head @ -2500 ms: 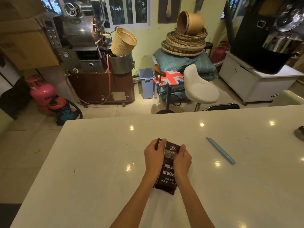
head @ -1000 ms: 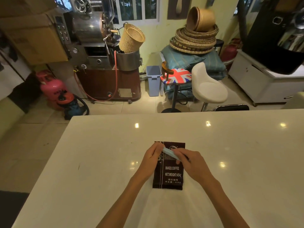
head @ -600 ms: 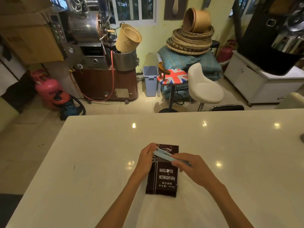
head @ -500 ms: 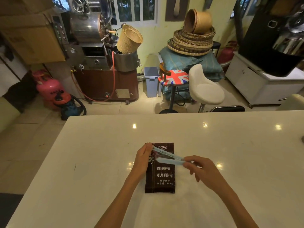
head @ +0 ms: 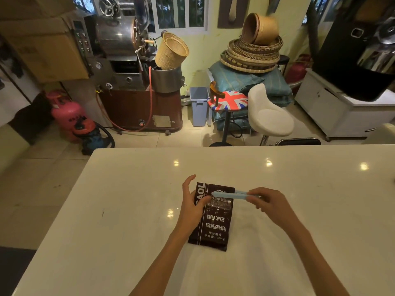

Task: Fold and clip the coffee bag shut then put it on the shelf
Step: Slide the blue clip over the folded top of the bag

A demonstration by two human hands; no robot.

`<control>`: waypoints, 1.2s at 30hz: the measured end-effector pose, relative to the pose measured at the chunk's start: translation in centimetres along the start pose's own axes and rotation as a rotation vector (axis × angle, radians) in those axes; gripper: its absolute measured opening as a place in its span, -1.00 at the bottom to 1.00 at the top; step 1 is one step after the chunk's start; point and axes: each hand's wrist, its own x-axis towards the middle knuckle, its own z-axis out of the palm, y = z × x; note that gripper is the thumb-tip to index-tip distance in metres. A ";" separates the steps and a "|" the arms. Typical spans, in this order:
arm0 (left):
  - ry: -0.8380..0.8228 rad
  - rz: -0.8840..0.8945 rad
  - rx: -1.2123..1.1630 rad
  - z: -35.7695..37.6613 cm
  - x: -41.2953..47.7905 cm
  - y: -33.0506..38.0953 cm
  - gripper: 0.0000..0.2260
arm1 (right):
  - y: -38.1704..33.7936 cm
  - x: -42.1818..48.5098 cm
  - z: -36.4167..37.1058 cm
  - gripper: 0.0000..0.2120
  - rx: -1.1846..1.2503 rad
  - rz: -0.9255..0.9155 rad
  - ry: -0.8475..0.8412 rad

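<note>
Head view: the coffee bag (head: 211, 218) lies flat on the white counter (head: 128, 210), near edge. The left hand (head: 191, 207) steadies its left side, fingers half spread; the right hand (head: 267, 202) pinches the blue sealing clip (head: 227, 194) across the bag's far end, probably lining it up

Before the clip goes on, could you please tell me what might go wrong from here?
1. The right hand pinches the clip only at its right end, so the far end may wander off the bag top.
2. The left hand has its fingers lifted, only its thumb on the bag, so the fold could spring open.
3. On the glossy table the bag may slide under a push.
</note>
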 end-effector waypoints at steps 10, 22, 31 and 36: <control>0.076 -0.020 0.113 1.2 0.9 -0.4 -0.08 | -2.1 0.9 4.5 -0.67 0.137 0.024 0.014; 0.000 -0.089 0.121 0.4 2.4 -0.7 -0.01 | -1.5 1.9 3.8 -0.60 0.136 0.088 0.019; -0.017 -0.060 0.182 0.9 2.6 -0.9 -0.08 | -1.2 2.6 4.6 -0.63 0.089 0.061 0.017; 0.004 -0.075 0.141 0.7 2.8 -1.1 -0.14 | -1.6 2.3 6.7 -0.63 0.420 0.101 0.081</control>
